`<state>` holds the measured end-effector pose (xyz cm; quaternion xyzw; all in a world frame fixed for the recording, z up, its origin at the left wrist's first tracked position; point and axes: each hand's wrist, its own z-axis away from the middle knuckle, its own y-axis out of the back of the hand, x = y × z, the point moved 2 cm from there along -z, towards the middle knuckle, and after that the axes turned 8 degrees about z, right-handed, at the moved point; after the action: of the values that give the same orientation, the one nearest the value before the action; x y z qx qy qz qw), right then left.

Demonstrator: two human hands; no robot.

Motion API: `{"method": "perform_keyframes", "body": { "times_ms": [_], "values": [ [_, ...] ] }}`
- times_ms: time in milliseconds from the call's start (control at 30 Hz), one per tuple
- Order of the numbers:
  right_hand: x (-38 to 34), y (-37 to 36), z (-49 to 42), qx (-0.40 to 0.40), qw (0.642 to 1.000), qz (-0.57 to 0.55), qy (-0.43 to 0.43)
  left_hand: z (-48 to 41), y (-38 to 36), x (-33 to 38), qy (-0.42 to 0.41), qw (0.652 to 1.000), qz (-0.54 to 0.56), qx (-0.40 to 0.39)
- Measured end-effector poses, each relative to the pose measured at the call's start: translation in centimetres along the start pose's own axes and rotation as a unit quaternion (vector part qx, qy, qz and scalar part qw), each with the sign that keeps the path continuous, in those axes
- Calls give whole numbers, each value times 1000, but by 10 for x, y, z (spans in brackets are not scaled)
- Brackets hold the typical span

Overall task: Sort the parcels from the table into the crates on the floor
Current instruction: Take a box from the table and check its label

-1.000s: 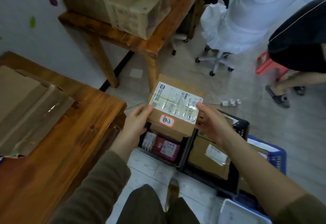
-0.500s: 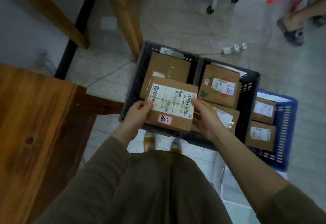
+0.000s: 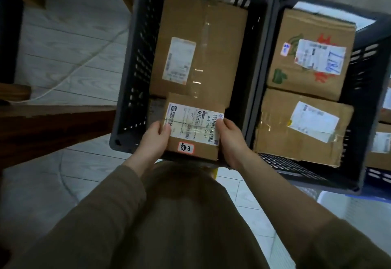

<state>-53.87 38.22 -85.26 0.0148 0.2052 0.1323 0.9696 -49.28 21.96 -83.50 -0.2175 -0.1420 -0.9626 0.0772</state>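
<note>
Head view looks straight down on a person bent over the crates, the left hand (image 3: 153, 139) and right hand (image 3: 231, 139) each gripping one side of a small parcel (image 3: 193, 129), thumbs curled onto its white label and fingers hidden beneath. That parcel is at the near end of the dark left crate (image 3: 131, 67), label up, its far edge overlapping a big box (image 3: 198, 46) lying in the same crate; whether it rests on anything I cannot tell. Just beside, the right crate (image 3: 364, 78) holds a far box (image 3: 311, 36) and a near box (image 3: 300, 141), and a blue crate (image 3: 377, 174) peeks in at the right edge.
</note>
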Motion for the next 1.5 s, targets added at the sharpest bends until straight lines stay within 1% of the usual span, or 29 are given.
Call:
{"method": "perform_keyframes", "body": {
  "times_ms": [100,200,300,433,500,600,800,867,967,1033,1067,1133,1233,1300,1400,1500],
  "values": [
    [14,-13,-36,-19,1000,-10,-16,-35,2,-18,13,1000,-15,6],
    [25,-35,-63,-45,999,12,-21,-67,12,-36,20,999,-37,18],
    [32,-58,-87,-50,998,33,-22,-96,25,-45,14,995,-89,52],
    [37,-86,-116,-58,997,50,-30,-133,37,-53,19,989,-111,96],
    [39,-97,-127,-52,997,53,-27,-146,39,-58,21,987,-114,107],
    [42,-105,-139,-23,998,62,-11,-158,38,-63,16,983,-143,112],
    [51,-115,-145,14,997,70,27,-164,38,-67,4,978,-176,115],
    [52,-117,-147,19,996,74,36,-159,35,-66,-17,973,-197,117],
    [53,-119,-147,31,995,88,44,-146,30,-68,-99,958,-239,123],
    [53,-120,-148,41,992,109,50,-142,25,-70,-142,946,-272,105],
    [53,-120,-149,43,990,123,51,-142,23,-72,-145,943,-288,87],
    [52,-121,-149,37,986,154,53,-145,20,-74,-127,938,-317,57],
    [53,-124,-147,33,974,216,64,-150,19,-74,-105,933,-343,43],
    [52,-126,-147,43,966,248,67,-152,21,-76,-108,929,-352,32],
    [51,-127,-150,48,961,266,61,-155,25,-80,-112,922,-371,18],
    [50,-125,-153,25,964,261,46,-155,22,-79,-97,922,-374,18]
  ]
}}
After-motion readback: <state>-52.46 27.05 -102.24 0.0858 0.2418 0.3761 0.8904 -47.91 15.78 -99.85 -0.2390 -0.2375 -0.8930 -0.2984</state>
